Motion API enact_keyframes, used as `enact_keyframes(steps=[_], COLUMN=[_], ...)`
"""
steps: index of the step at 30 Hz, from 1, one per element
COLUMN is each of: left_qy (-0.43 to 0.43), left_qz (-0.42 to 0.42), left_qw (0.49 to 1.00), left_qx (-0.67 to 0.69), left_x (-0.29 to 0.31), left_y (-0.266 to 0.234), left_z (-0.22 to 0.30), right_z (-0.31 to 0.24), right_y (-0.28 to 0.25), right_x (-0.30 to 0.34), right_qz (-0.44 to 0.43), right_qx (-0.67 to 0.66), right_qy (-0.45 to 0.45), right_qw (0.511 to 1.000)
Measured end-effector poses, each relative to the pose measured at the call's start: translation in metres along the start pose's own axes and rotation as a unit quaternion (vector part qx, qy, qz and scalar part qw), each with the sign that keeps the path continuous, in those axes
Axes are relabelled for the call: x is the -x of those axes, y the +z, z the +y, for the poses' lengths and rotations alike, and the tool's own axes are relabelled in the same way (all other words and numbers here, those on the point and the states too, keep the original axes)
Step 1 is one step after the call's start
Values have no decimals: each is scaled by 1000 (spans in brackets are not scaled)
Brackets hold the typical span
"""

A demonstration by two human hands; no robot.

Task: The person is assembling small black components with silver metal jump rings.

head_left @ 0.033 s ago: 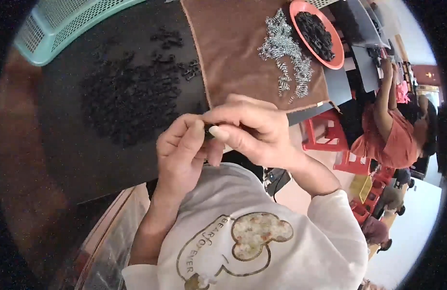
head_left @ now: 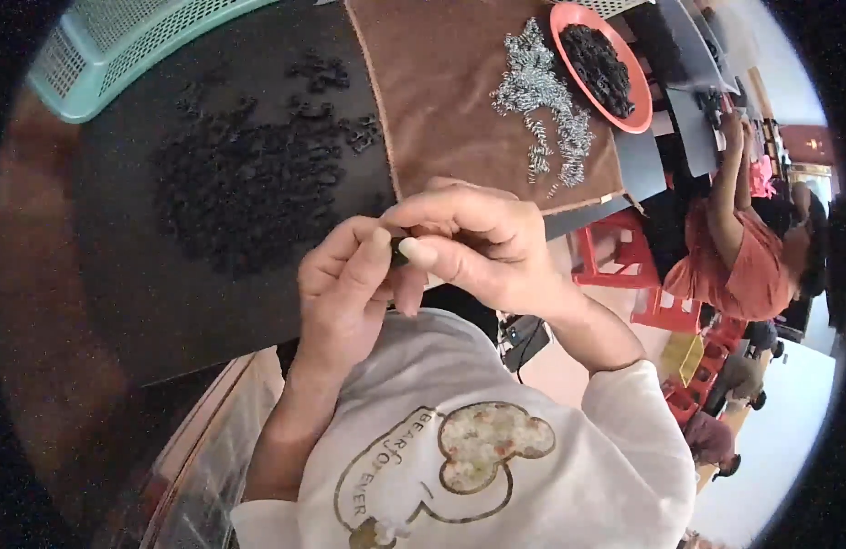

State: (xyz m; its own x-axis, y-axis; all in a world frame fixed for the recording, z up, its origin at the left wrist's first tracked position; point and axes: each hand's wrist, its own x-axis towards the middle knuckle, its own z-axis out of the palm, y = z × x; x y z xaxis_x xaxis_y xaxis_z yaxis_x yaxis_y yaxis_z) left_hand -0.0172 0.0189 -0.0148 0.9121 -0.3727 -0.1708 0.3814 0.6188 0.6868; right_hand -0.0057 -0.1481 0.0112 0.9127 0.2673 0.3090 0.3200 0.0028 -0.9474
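Close to my body, at the near edge of the table, both hands meet fingertip to fingertip. A small black part (head_left: pixel 399 252) is pinched between them, mostly covered by fingers, so its exact shape is hidden. My left hand (head_left: pixel 343 288) is closed with thumb and forefinger on its left side. My right hand (head_left: pixel 482 242) is closed too, its thumb pressing from the right. Beyond my left hand spreads a heap of small black parts (head_left: pixel 249 183) on the dark table top (head_left: pixel 112 274). Past my right hand, small metal coil springs (head_left: pixel 533 87) lie on a brown cloth (head_left: pixel 441 101).
A red-orange bowl (head_left: pixel 644 108) of black pieces stands at the far right of the cloth. At the far left sits a green plastic basket (head_left: pixel 75 101). Red stools (head_left: pixel 615 256) are on the floor to the right, where a person in a red top (head_left: pixel 729 256) and others sit.
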Motion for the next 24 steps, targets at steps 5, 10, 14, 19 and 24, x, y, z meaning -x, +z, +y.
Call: enact_keyframes(steps=[5,10,14,19,24], left_qy=[-4,-14,-8,29,29], left_qz=[-22,7,-28,-52,-57], left_qw=[1000,1000,999,997,996], left_qx=[6,7,-24,-48,-68], left_x=[0,4,7,15,18], left_y=[-3,7,0,-6,-16], left_z=[-1,1,5,11,13], right_z=[-12,-7,-12,13,24], right_y=[-6,-2,-11,-22,-26], right_x=[-2,-2,-10,-45,-67], right_qz=[-77,-40,-70,-30,-130], right_qx=[217,166,186,294,410], right_qy=[-68,-61,-88,-149,-117], right_qw=[971,983,976,944,895])
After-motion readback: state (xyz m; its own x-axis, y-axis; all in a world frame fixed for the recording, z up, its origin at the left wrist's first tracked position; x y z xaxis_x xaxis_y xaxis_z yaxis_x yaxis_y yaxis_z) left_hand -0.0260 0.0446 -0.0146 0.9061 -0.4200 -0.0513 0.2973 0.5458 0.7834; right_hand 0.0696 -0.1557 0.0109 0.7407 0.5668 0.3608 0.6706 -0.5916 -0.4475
